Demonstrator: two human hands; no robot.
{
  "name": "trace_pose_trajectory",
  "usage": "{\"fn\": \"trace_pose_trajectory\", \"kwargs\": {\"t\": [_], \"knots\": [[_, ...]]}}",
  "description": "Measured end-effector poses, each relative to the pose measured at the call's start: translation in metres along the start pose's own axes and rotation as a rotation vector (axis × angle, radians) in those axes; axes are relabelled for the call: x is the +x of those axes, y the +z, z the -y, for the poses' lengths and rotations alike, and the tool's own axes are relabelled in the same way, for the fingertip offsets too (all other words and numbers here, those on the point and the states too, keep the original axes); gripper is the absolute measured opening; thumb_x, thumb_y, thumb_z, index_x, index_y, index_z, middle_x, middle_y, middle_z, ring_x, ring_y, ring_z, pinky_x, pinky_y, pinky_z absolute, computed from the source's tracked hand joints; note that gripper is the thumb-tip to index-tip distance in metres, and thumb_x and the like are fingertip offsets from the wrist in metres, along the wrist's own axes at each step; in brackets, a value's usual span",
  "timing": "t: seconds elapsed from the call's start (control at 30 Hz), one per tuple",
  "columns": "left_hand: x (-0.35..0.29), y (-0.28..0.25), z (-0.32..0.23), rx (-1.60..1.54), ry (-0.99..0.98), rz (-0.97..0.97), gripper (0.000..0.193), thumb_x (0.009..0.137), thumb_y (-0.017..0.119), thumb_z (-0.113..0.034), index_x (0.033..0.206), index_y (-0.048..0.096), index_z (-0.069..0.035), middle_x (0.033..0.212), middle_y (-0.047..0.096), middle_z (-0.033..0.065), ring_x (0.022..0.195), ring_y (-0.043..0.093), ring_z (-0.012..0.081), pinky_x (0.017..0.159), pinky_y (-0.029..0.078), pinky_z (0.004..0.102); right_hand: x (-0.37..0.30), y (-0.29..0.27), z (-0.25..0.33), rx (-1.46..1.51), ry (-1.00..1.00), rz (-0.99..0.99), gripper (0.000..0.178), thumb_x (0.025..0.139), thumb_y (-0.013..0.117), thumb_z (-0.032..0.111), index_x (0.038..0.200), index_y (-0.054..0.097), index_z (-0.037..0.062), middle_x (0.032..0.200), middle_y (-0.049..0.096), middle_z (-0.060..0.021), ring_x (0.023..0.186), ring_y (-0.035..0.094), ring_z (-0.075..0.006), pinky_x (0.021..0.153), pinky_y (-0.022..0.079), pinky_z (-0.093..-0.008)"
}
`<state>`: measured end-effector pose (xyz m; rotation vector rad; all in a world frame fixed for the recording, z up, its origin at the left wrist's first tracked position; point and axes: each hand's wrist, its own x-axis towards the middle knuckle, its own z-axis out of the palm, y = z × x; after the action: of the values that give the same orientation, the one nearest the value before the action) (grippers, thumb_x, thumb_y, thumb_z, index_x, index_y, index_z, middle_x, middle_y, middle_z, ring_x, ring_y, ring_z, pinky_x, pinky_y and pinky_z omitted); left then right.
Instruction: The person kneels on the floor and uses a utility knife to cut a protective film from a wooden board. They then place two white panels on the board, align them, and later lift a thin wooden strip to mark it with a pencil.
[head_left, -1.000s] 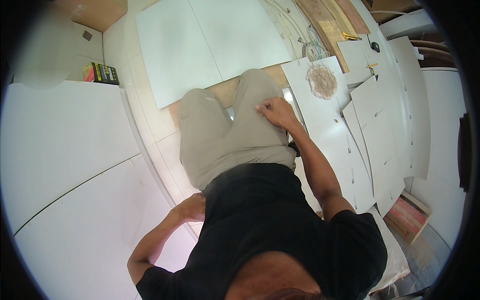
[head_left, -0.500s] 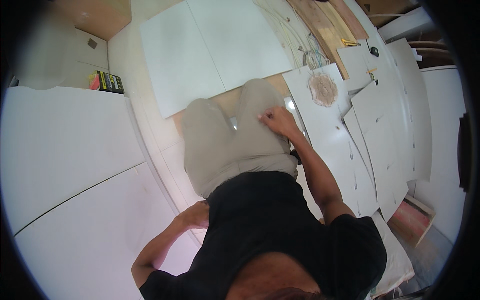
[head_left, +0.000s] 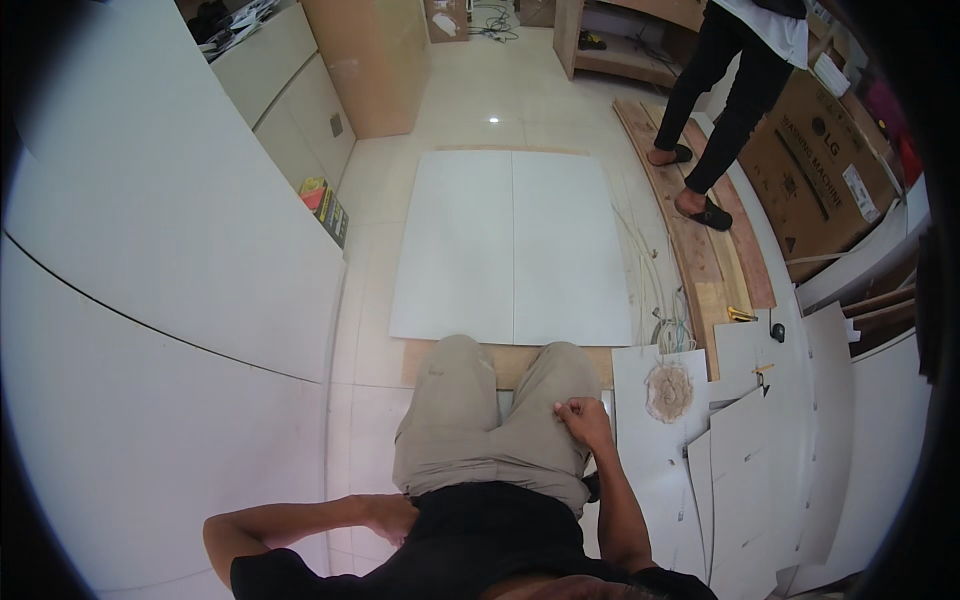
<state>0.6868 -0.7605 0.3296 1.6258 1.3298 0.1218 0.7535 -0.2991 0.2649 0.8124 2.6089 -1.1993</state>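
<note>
My right hand (head_left: pixel 586 421) rests on the right thigh of my beige trousers (head_left: pixel 449 398), fingers curled in loosely, and nothing shows in it. My left hand (head_left: pixel 390 518) is pressed against my left hip at the waist, its fingers hidden by the black shirt (head_left: pixel 500 528) and trousers. Just past my knees, a large white panel (head_left: pixel 460 240) with a seam down its middle lies flat on the floor. A wooden board (head_left: pixel 415 368) shows under its near edge.
White cabinets (head_left: pixel 200 270) line my left. To the right lie white boards (head_left: pixel 740 450), a heap of tan powder (head_left: pixel 669 392), cables (head_left: pixel 660 290) and planks (head_left: pixel 690 230). A person (head_left: pixel 735 90) in black trousers stands on the planks, near a large cardboard box (head_left: pixel 820 160).
My view has tilted up and turned, bringing the far floor, the person and the cardboard box into sight. Both my hands keep their places at the hip and thigh.
</note>
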Motion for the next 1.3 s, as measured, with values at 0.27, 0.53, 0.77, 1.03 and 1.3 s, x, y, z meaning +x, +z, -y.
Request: {"fn": "trace_pose_trajectory", "kwargs": {"t": [0.27,0.53,0.77,1.03,1.3], "knots": [[0.002,0.001,-0.005,-0.017,-0.015,-0.036,0.029,0.078,0.080,-0.028,0.090,0.072,-0.003,0.086,0.073,0.0203,0.087,0.073,0.0455,0.076,0.060,0.0537,-0.007,-0.004,0.001,-0.020,-0.026,-0.045,0.042,0.096,0.074,0.044,0.082,0.081,0.0050,0.065,0.068,-0.0121,0.061,0.064,-0.0233,0.063,0.049,-0.0402],[0.003,0.005,0.006,0.116,0.052,0.041,0.033,0.081,0.080,-0.030,0.100,0.072,-0.005,0.096,0.073,0.0198,0.094,0.073,0.0426,0.077,0.060,0.0528,-0.009,-0.008,0.008,-0.004,0.052,-0.007,0.042,0.096,0.072,0.047,0.083,0.082,0.0090,0.073,0.073,-0.0122,0.072,0.071,-0.0296,0.072,0.054,-0.0432],[-0.005,-0.019,-0.012,0.030,0.036,-0.024,0.029,0.086,0.074,-0.029,0.101,0.069,-0.004,0.095,0.073,0.0190,0.093,0.073,0.0436,0.078,0.061,0.0529,-0.006,-0.006,0.010,0.008,0.116,0.033,0.043,0.096,0.071,0.050,0.083,0.083,0.0117,0.076,0.076,-0.0122,0.079,0.075,-0.0324,0.077,0.057,-0.0449],[-0.004,-0.010,-0.006,0.031,0.013,-0.003,0.038,0.081,0.081,-0.028,0.111,0.070,-0.007,0.101,0.074,0.0182,0.098,0.073,0.0431,0.079,0.059,0.0535,-0.007,-0.008,0.014,-0.023,0.112,0.050,0.043,0.096,0.071,0.050,0.083,0.083,0.0112,0.075,0.076,-0.0121,0.077,0.075,-0.0308,0.077,0.056,-0.0438],[-0.008,-0.019,-0.012,0.053,0.071,-0.068,0.024,0.092,0.065,-0.024,0.097,0.069,-0.001,0.098,0.073,0.0198,0.094,0.072,0.0434,0.079,0.060,0.0526,-0.007,-0.010,0.014,-0.004,0.042,0.024,0.041,0.097,0.074,0.043,0.083,0.082,0.0061,0.069,0.074,-0.0098,0.063,0.068,-0.0214,0.066,0.052,-0.0382]]}}
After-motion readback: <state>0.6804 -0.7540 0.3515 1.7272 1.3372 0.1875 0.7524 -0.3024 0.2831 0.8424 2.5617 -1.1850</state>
